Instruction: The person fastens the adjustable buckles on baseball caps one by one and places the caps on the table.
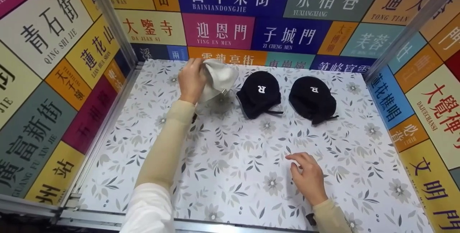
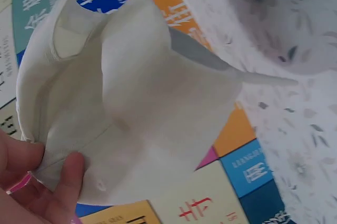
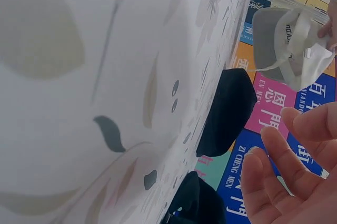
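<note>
My left hand (image 1: 192, 79) pinches a cream-white baseball cap (image 1: 222, 77) at the back left and holds it up off the table. In the left wrist view the white cap (image 2: 158, 87) hangs from the thumb and fingers, its back opening and strap towards the top. Two black caps, a left one (image 1: 258, 94) and a right one (image 1: 311, 98), lie side by side to the right of it, each with a white letter R. Nearer the front right, my right hand (image 1: 307, 177) hovers with loosely bent fingers and holds nothing.
A floral white cloth (image 1: 230, 161) covers the table. Panels with coloured street-name signs (image 1: 226, 30) rise at the back and both sides. Metal frame posts (image 1: 116, 21) stand at the corners, and a metal rail runs along the front edge.
</note>
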{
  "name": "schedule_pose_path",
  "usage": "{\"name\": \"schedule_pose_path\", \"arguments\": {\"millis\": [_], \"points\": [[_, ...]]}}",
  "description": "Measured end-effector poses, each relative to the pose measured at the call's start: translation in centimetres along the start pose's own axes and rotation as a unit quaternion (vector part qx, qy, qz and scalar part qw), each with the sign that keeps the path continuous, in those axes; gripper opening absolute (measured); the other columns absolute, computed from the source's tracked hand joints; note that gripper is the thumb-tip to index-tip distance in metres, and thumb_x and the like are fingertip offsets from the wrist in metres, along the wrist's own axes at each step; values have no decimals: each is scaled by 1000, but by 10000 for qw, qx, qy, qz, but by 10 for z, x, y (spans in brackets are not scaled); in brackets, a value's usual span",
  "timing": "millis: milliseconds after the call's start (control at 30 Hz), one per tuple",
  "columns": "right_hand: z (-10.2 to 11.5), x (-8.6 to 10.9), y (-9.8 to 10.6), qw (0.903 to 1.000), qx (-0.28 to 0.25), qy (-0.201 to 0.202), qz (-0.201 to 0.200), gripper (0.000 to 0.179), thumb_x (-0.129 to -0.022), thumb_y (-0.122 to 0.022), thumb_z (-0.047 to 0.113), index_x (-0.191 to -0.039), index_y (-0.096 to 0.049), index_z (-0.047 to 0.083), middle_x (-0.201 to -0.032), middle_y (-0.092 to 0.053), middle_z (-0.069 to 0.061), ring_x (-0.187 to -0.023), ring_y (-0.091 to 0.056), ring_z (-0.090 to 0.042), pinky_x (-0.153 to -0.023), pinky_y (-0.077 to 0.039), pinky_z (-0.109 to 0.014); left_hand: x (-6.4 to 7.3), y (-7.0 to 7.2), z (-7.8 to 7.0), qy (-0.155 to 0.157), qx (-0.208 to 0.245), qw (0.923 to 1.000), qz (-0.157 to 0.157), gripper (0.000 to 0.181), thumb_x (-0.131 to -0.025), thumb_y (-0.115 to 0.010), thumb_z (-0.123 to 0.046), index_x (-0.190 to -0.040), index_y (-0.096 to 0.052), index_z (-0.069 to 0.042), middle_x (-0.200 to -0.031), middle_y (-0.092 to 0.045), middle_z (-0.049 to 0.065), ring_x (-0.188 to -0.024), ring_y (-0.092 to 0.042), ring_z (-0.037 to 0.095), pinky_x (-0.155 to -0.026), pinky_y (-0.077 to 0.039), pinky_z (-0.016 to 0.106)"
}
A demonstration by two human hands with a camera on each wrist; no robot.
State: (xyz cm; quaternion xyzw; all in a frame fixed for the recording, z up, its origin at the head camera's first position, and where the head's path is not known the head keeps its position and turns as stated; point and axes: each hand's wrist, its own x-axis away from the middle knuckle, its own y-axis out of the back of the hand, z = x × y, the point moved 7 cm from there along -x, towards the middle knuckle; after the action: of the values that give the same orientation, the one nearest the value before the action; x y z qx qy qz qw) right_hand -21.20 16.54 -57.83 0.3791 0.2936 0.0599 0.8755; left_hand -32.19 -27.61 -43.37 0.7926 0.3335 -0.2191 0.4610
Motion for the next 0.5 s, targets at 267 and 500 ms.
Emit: {"name": "schedule_pose_path", "arguments": {"millis": [267, 500], "points": [[2, 1, 1, 10000, 6, 48, -7, 29, -86, -68, -2, -102, -77, 20, -104, -67, 9, -92, -58, -11, -70, -50, -29, -8, 24, -28, -79, 213, 9994, -273, 17, -96, -65, -10, -109, -75, -9, -101, -71, 7, -90, -68, 30, -76, -53, 46], [5, -1, 3, 10000, -76, 59, -20, 28, -87, -67, -2, -103, -77, 19, -104, -67, 8, -94, -59, -12, -71, -50, -30, -9, 49, -62, -396, 520, 9961, -599, 17, -94, -65, -8, -108, -75, -8, -100, -71, 6, -91, -68, 28, -75, -52, 43]]}}
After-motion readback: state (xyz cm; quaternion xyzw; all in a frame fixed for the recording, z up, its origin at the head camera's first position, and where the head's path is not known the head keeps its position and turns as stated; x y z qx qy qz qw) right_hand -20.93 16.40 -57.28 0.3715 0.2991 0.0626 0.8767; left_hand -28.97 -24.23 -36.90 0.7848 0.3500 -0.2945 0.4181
